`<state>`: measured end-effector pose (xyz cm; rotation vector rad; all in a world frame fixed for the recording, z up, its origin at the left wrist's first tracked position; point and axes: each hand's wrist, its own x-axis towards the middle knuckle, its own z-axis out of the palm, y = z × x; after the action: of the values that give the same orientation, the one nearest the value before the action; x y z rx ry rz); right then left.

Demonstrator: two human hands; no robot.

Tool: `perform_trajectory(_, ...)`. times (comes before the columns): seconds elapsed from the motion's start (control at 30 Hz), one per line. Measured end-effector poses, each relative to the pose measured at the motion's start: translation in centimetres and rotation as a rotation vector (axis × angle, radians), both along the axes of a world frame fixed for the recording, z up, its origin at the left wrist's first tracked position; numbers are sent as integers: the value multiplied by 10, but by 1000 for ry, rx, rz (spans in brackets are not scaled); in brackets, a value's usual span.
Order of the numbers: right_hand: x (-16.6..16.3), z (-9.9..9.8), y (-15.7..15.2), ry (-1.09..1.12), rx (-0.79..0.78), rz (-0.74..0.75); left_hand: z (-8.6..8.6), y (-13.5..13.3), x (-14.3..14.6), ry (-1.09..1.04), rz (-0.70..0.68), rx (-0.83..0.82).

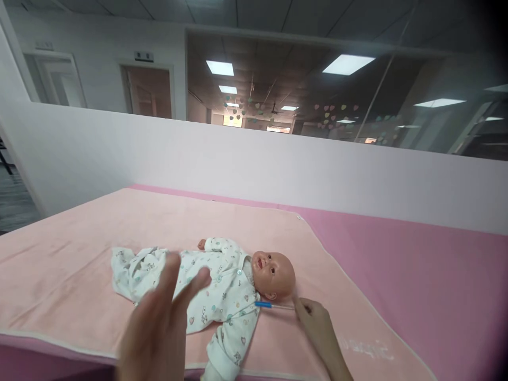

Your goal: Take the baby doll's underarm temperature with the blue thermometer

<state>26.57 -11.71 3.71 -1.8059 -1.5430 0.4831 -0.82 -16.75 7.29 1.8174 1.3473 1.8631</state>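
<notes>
A baby doll (273,272) lies on its back on the peach blanket (79,222), its head toward the right. It wears a white printed romper (216,280). My right hand (313,312) is beside the doll's head, fingers pinched on one end of a thin thermometer (263,304). The thermometer's blue end points left, close to the doll's shoulder and neck. Over the doll's lower body, nearer to the camera, my left hand (156,328) is raised and blurred, thumb and fingers apart with nothing in them. It hides part of the romper.
Pink padding (416,264) shows beyond the blanket at the right and back. A low white wall (278,169) runs behind, with a large window (286,84) above it. Two doorways are at the back left.
</notes>
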Motion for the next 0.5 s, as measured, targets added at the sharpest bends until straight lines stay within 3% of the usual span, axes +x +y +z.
perform_trajectory(0.1, 2, -16, 1, -319, -58, -99, -2, 18, 16, 48, -59, -12)
perform_trajectory(0.2, 7, -23, 3, -450, -108, -89, -19, 50, 29, 281, 19, -108)
perform_trajectory(0.33, 18, -32, 0, -472, -141, -84, -48, 83, 40, 519, 103, -126)
perform_trajectory(0.5, 35, -49, -5, -365, -191, -52, -73, 97, 52, 614, 135, -99)
